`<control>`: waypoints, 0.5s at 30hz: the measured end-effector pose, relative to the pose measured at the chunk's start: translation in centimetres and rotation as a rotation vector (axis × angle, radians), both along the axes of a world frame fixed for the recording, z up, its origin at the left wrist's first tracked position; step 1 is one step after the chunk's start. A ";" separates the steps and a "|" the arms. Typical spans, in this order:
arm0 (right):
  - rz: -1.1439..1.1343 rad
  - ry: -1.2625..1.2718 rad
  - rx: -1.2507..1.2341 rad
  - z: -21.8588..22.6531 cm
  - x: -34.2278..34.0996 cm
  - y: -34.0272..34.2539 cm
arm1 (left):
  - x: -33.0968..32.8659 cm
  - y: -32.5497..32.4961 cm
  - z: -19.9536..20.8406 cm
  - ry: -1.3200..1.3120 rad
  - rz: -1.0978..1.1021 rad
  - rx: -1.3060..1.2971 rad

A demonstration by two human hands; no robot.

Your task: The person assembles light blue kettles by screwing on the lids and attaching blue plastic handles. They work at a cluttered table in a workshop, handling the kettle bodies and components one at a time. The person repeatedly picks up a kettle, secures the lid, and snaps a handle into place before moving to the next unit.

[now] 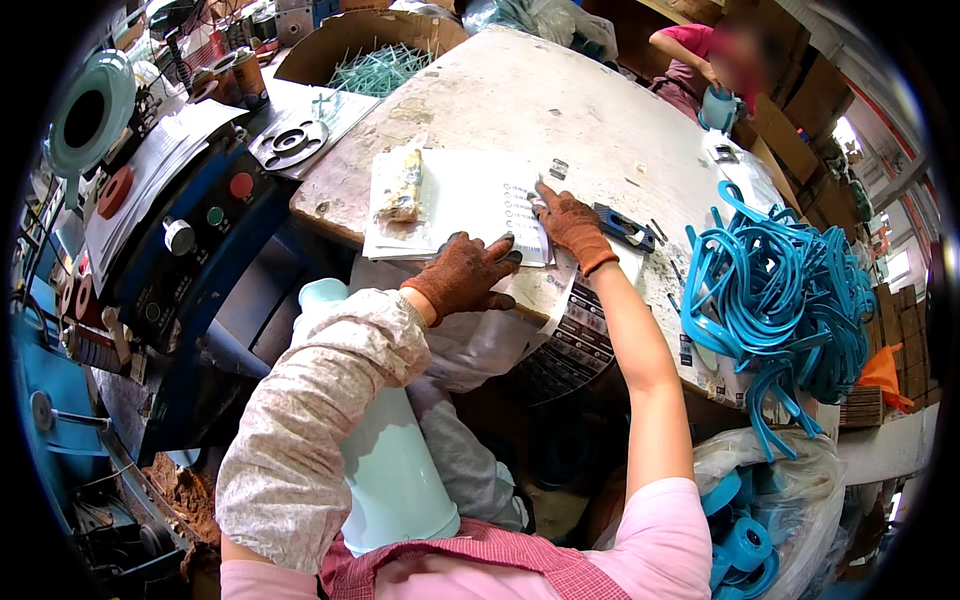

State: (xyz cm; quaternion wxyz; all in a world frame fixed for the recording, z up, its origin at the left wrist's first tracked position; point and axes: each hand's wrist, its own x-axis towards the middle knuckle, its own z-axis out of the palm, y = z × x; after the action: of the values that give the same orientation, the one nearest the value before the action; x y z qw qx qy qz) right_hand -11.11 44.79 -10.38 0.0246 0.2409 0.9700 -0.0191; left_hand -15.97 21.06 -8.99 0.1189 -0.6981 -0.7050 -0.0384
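My left hand [465, 275], in a rust-brown work glove, is open with its fingers spread at the near edge of a stack of white paper sheets [465, 190]. My right hand [573, 228], in a matching glove, reaches over the right edge of the sheets, its fingers apart at a column of small printed marks. On the sheets rests a clear-wrapped yellowish bundle [402, 186]. A strip of dark labels [572, 340] hangs over the table's edge between my forearms. Across my lap leans a pale blue-green plastic cylinder [395, 470].
Teal plastic loops [770, 285] are heaped on the table's right side. A dark blue tool [625, 228] lies beside my right hand. A machine control panel [205, 215] stands at left, a carton of thin clear strips [385, 68] behind. Another person [700, 60] works at far right.
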 end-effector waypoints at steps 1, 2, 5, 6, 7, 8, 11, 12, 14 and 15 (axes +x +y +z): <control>0.016 -0.011 -0.017 0.0 -0.2 0.1 | 0.0 -0.1 -0.5 -0.012 -0.006 0.023; 0.056 0.003 -0.034 0.2 -0.4 0.1 | -0.1 -0.3 -1.0 -0.023 -0.024 0.103; 0.096 -0.063 0.098 2.6 -1.6 -0.4 | 0.0 0.1 -1.8 -0.022 0.008 0.046; 0.100 -0.078 0.214 3.6 -1.9 -1.2 | -0.2 0.2 -1.6 -0.031 0.018 0.027; 0.160 0.044 0.229 4.8 -2.4 -2.3 | -0.3 0.1 -1.1 -0.041 -0.008 0.009; 0.160 0.084 0.235 6.3 -2.7 -3.6 | -0.4 -0.4 -0.3 -0.080 -0.007 -0.045; 0.473 0.466 0.173 8.9 -0.8 -9.7 | -1.8 -5.3 3.6 -0.484 -0.109 -0.068; 0.605 0.614 0.118 8.9 0.8 -12.1 | -2.3 -8.4 5.1 -0.633 -0.116 -0.059; 0.701 0.587 -0.152 8.3 5.0 -17.0 | -2.4 -16.4 7.3 -0.495 0.045 -0.082; 0.748 0.601 -0.210 7.8 7.1 -19.3 | -1.9 -20.4 7.9 -0.486 0.035 0.024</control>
State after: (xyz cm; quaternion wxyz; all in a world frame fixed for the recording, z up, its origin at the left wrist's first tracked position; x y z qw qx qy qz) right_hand -4.03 25.53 -2.62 -0.2272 -0.1438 0.9471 -0.1753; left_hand -17.90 0.65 -1.12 -0.0453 -0.6547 -0.7242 -0.2118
